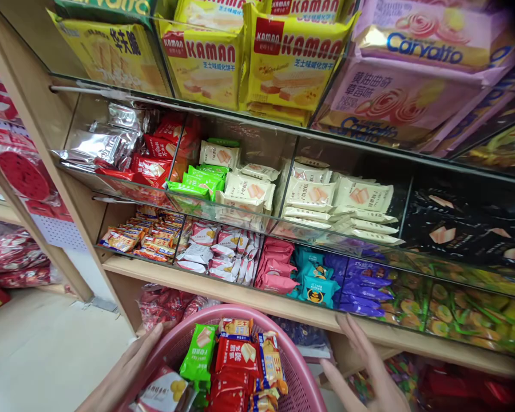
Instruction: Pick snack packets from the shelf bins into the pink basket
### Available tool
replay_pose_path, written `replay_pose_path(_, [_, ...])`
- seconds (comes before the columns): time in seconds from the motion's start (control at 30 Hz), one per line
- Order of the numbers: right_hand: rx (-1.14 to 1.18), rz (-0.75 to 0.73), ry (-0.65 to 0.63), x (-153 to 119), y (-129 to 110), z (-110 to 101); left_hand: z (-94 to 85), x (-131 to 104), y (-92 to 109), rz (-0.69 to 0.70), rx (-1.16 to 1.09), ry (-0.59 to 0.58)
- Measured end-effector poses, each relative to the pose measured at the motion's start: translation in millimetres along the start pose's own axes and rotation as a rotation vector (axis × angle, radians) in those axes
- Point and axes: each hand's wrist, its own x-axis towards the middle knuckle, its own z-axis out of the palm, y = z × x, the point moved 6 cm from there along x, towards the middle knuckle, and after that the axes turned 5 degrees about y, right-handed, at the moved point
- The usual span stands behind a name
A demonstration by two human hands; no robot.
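Note:
A pink plastic basket (301, 382) sits low in front of me, filled with snack packets: a green one (199, 352), red ones (232, 366) and orange ones (269, 361). My left hand (124, 372) lies flat along the basket's left rim, fingers stretched out. My right hand (367, 366) is just right of the basket, fingers apart, with nothing in it. Both hands are below the wooden shelf edge (249, 294).
Clear acrylic bins on tilted shelves hold wafer packets: cream ones (326, 197), green ones (199, 182), red ones (158, 154), pink ones (274, 266), blue ones (315, 280). Yellow Kaman packs (292, 57) sit on top. Pale floor (38, 349) lies to the left.

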Motion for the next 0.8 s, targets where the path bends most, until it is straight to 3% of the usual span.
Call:
replay_pose_path(0.13, [-0.248,-0.524,-0.121,39,-61,34,-1.8,3,-1,0.047,0.1,0.012])
replay_pose_path(0.23, [-0.397,-0.707,-0.167,64,-79,58,-4.3,6,-5,0.058,0.14,0.026])
replay_pose_path(0.4, [-0.495,-0.795,-0.218,92,-74,81,-6.5,6,-4,0.076,0.139,0.037])
replay_pose_path(0.6, [-0.484,-0.858,-0.175,91,-74,86,-6.1,4,2,0.128,0.18,0.006])
replay_pose_path(0.8, [-0.493,-0.831,-0.188,92,-79,85,-2.5,0,8,0.141,0.272,0.01])
